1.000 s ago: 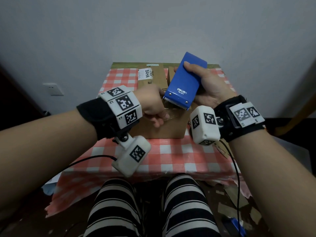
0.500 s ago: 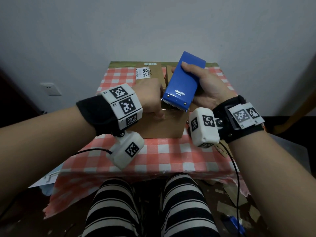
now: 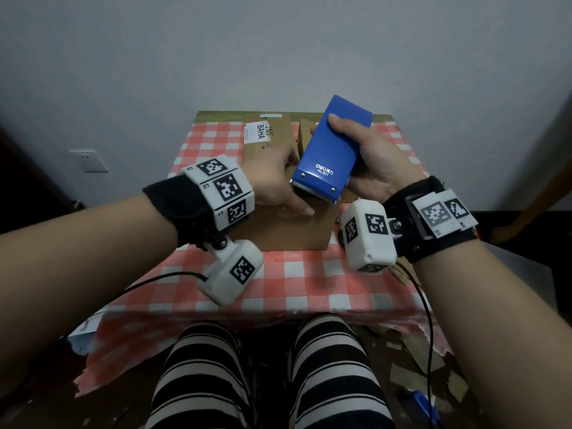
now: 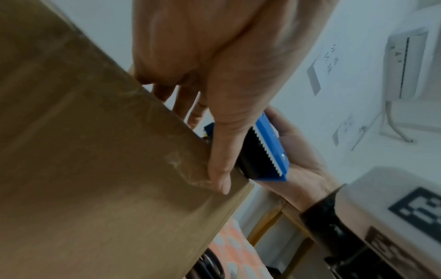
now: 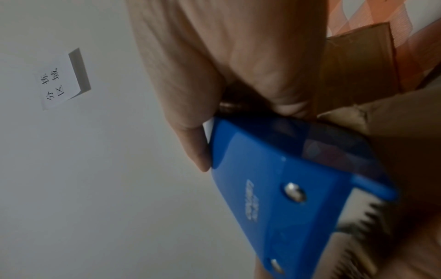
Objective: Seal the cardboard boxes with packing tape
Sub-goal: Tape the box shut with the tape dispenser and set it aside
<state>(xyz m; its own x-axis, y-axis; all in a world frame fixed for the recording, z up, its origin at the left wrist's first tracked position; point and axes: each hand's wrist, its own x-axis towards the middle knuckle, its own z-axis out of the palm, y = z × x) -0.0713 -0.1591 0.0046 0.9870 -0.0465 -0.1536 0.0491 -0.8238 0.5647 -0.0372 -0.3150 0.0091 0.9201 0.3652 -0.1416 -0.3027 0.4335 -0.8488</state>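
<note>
Now right hand (image 3: 376,168) grips smooth blue serrated dispenser (image 3: 329,153).

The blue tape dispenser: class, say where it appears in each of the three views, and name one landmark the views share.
Head view: blue tape dispenser right of centre, gripped by the right hand above the cardboard box.
Left wrist view: right of centre, its toothed edge showing beyond the left hand.
Right wrist view: lower right, filling much of the frame.
Shared landmark: the cardboard box beside the dispenser.

Checked tablecloth (image 3: 297,283), wall socket (image 3: 89,161)
</note>
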